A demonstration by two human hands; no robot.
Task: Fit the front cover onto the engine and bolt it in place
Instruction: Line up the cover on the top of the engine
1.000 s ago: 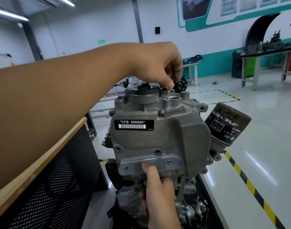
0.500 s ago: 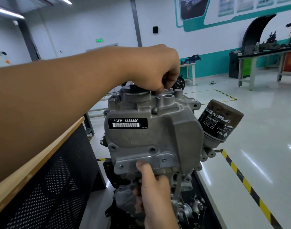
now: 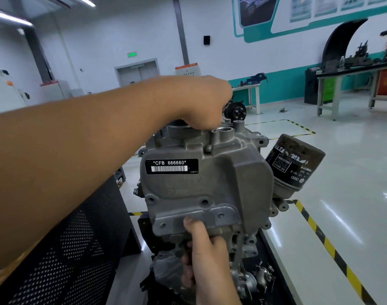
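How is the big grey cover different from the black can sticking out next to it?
The front cover is pale grey cast metal, broad and flat-faced; the oil filter is a black round can. The front cover carries a black sticker with white letters and a barcode; the oil filter has white print and a scuffed, dirty end. The right hand grips the front cover's lower edge; no hand touches the oil filter, which sticks out tilted. Both sit on the engine.
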